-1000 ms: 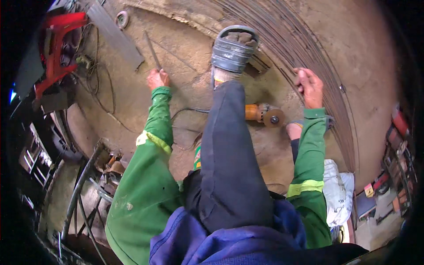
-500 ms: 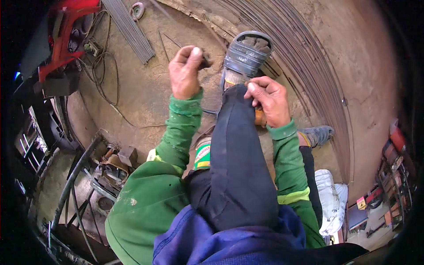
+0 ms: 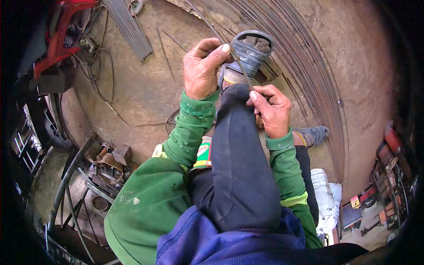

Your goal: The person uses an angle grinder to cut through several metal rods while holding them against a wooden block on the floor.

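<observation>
A thin dark metal rod [image 3: 242,68] slants from the upper edge down to above my knee. Finger and thumb of my left hand [image 3: 204,70] are closed on it partway along. My right hand [image 3: 272,110] pinches its lower end just over the dark trouser leg [image 3: 240,145]. Beyond the knee, a foot in a grey sandal [image 3: 249,53] rests on the floor behind the rod. My other sandal [image 3: 314,135] shows past my right wrist. Both forearms wear green sleeves.
A bundle of long rods [image 3: 304,57] curves along the right. Shorter rods [image 3: 129,28] lie at upper left, near a cable [image 3: 95,75] and a red metal frame [image 3: 62,39]. Metal parts [image 3: 110,165] are heaped at left; a white sack [image 3: 324,198] lies at lower right.
My left hand has moved right, closer to the right hand, and now grips the rod. The rod now shows plainly between both hands. My right hand has shifted slightly down.
</observation>
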